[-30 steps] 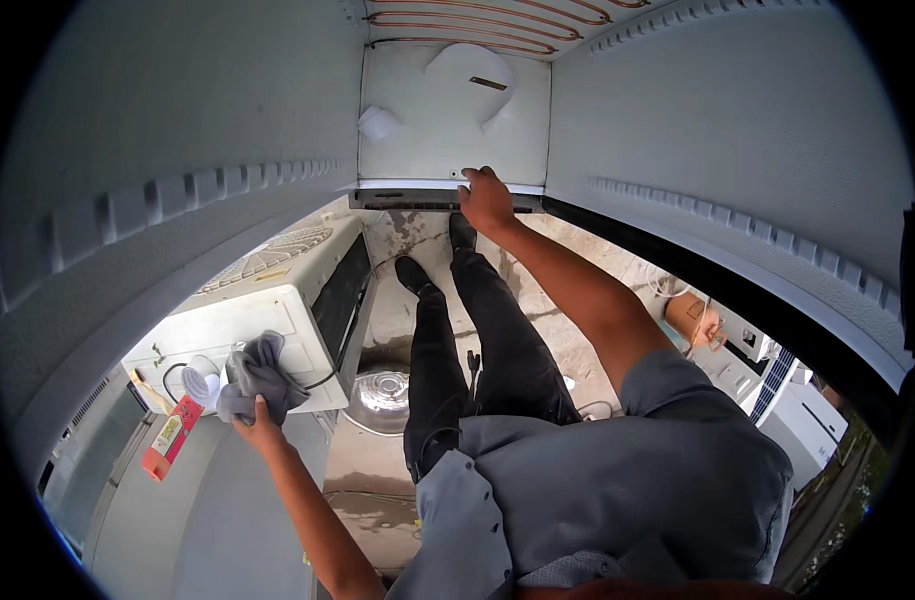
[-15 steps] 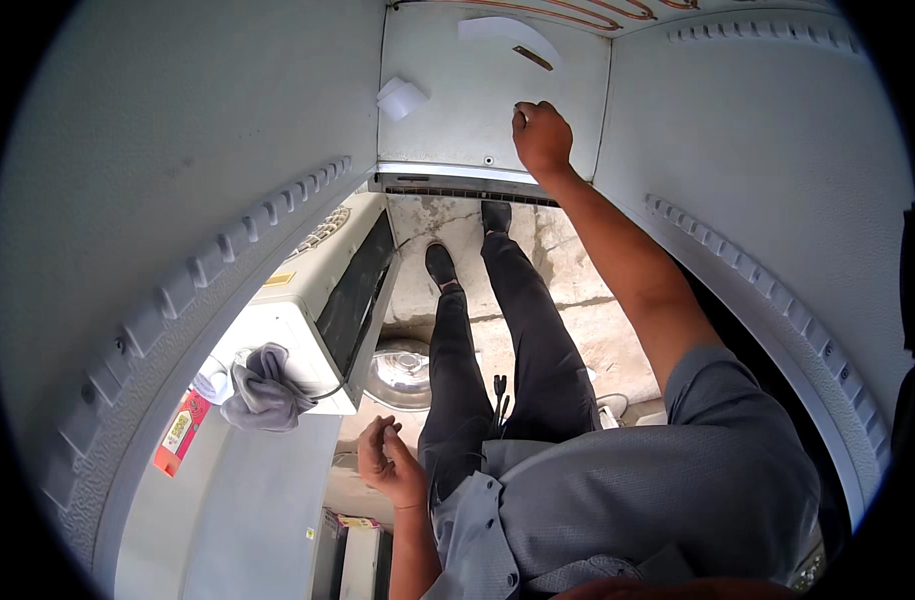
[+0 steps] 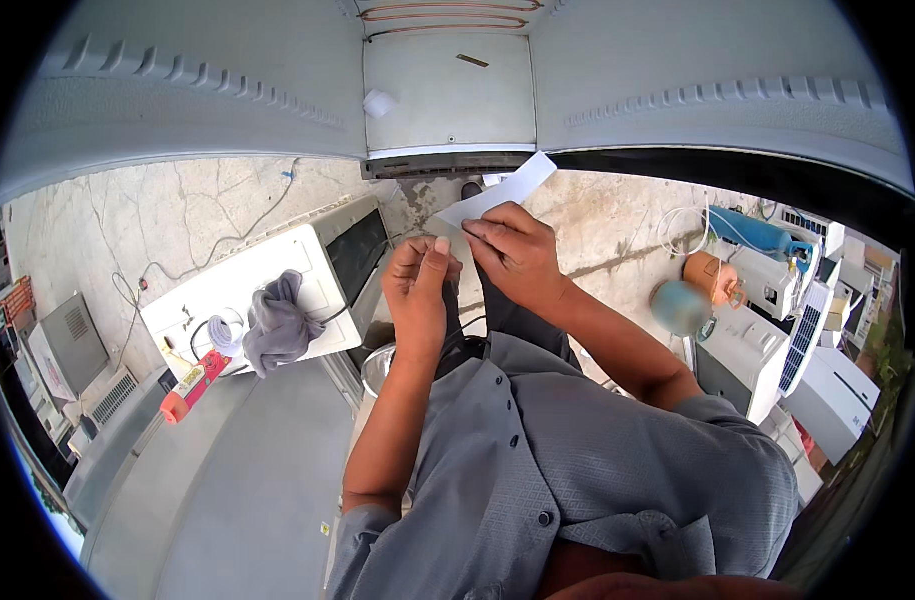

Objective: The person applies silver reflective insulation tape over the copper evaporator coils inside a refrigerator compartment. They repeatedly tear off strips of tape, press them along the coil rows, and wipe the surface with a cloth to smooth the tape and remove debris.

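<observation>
Held in front of my chest, my right hand [image 3: 516, 255] pinches a white strip [image 3: 508, 192], which looks like paper or thin plastic, between thumb and fingers. The strip slants up to the right, its lower end beside my left hand. My left hand [image 3: 418, 290] is closed in a pinch with its thumb up; whether anything sits between its fingertips is hidden. Beyond the hands is the open white cabinet, where a small white folded or rolled piece [image 3: 381, 103] and a narrow brownish flat piece [image 3: 473, 61] lie on the panel [image 3: 448, 110].
Copper tubing [image 3: 448, 17] runs across the cabinet's back. To my left, a white appliance unit [image 3: 308, 262] carries a grey cloth [image 3: 281, 325], a white tape roll [image 3: 226, 332] and a red package [image 3: 196, 388]. Gas cylinders [image 3: 713, 270] and several appliance units stand at right.
The white strip left the cabinet panel and is now in my right hand, drawn back toward me. My left hand rose to meet it. The view has pulled back out of the cabinet.
</observation>
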